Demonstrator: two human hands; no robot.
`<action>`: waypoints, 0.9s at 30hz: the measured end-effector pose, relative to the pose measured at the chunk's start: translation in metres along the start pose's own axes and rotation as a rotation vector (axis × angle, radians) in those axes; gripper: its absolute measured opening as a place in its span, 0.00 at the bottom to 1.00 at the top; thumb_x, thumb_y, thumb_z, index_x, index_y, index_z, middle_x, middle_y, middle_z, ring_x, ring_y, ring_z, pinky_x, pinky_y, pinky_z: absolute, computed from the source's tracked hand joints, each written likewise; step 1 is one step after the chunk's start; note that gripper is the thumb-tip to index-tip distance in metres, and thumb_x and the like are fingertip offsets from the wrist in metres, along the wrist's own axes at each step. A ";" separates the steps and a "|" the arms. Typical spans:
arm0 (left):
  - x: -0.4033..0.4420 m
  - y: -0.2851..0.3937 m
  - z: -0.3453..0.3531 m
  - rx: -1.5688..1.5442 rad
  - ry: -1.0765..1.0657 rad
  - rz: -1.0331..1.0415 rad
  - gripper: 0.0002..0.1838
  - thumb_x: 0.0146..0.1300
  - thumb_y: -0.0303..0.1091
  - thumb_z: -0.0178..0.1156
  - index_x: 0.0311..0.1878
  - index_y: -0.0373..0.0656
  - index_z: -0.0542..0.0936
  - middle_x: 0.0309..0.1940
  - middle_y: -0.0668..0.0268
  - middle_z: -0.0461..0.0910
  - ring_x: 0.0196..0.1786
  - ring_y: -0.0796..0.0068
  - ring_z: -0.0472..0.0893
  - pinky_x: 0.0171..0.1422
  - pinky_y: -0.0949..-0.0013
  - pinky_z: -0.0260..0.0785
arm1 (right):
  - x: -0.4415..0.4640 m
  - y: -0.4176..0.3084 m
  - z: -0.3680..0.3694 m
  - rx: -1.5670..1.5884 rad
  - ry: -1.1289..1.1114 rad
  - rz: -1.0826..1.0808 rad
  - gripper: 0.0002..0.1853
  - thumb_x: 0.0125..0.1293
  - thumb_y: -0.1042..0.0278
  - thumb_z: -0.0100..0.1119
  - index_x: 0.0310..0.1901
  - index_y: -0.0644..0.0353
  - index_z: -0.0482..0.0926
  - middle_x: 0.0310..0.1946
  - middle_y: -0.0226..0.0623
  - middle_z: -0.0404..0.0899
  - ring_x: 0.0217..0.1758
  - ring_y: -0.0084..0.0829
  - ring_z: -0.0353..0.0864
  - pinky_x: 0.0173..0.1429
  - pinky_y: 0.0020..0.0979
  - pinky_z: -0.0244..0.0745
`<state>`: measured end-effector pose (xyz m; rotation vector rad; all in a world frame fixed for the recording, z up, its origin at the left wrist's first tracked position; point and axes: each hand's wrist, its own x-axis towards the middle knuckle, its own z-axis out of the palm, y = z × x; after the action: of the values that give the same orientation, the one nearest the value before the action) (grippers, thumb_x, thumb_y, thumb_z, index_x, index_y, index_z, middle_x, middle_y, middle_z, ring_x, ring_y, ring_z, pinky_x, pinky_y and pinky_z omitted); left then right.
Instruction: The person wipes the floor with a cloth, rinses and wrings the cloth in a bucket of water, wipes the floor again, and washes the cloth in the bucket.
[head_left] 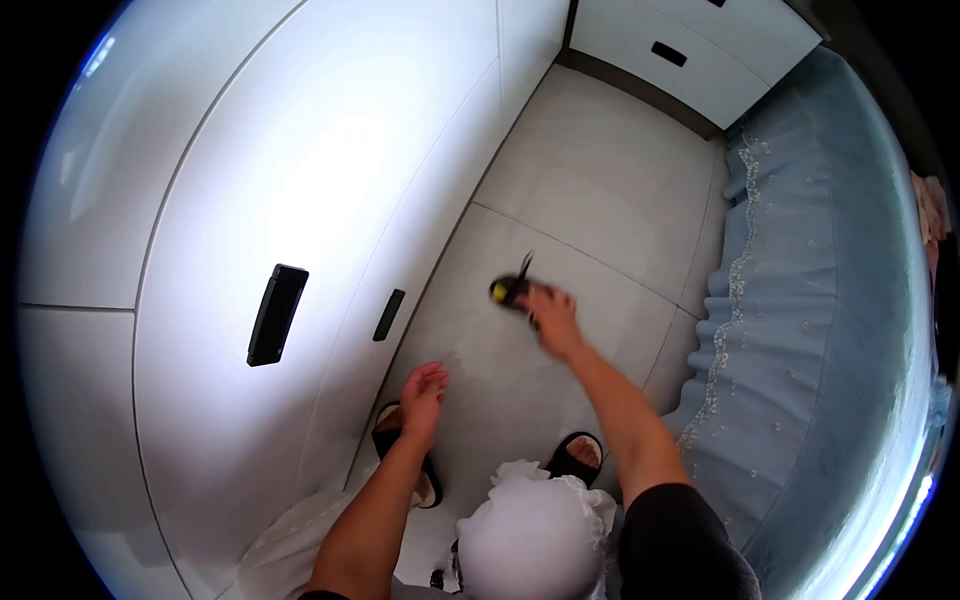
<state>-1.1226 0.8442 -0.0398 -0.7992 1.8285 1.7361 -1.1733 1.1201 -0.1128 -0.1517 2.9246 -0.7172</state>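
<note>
My right hand [552, 317] is closed around a small dark object with a yellow patch [509, 291], held low over the floor tiles. A thin black strip sticks up from the object, and blur keeps me from telling its kind. My left hand [424, 397] hangs near the drawer front on the left. Its fingers are loosely bent, and nothing shows in them.
White drawers [330, 150] with black handles [278, 315] line the left side. Another white drawer unit [690, 50] stands at the far end. A blue ruffled bed skirt [765, 330] borders the right. Black sandals [578, 459] and white frilled fabric [535, 535] are below me.
</note>
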 end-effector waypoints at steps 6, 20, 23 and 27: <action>0.000 -0.002 0.009 -0.009 -0.053 0.031 0.11 0.69 0.35 0.53 0.53 0.51 0.76 0.45 0.74 0.79 0.46 0.83 0.75 0.49 0.75 0.66 | -0.107 -0.060 0.053 0.040 -0.188 -0.447 0.23 0.58 0.67 0.56 0.56 0.36 0.75 0.65 0.23 0.66 0.65 0.38 0.62 0.62 0.47 0.56; -0.031 -0.016 0.040 0.071 -0.154 0.024 0.11 0.70 0.30 0.49 0.52 0.49 0.76 0.44 0.74 0.79 0.44 0.84 0.76 0.47 0.77 0.66 | -0.109 0.044 -0.042 -0.034 0.095 0.411 0.35 0.45 0.87 0.56 0.56 0.39 0.74 0.63 0.28 0.68 0.63 0.45 0.63 0.61 0.46 0.59; -0.038 -0.019 0.045 0.086 -0.211 0.031 0.12 0.69 0.32 0.51 0.54 0.48 0.75 0.46 0.72 0.78 0.47 0.82 0.75 0.50 0.74 0.67 | -0.157 0.002 -0.003 -0.002 0.088 0.315 0.36 0.43 0.87 0.57 0.56 0.40 0.74 0.65 0.28 0.66 0.63 0.45 0.63 0.60 0.46 0.60; -0.053 -0.028 0.046 0.058 -0.268 0.072 0.12 0.69 0.32 0.52 0.54 0.48 0.76 0.46 0.72 0.79 0.46 0.82 0.75 0.49 0.75 0.68 | -0.184 -0.040 0.005 0.076 -0.003 0.293 0.36 0.43 0.87 0.56 0.56 0.41 0.74 0.66 0.28 0.66 0.64 0.43 0.63 0.59 0.46 0.61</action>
<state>-1.0671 0.8940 -0.0256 -0.4567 1.7351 1.7316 -0.9886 1.1065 -0.0803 0.2772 2.8231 -0.7742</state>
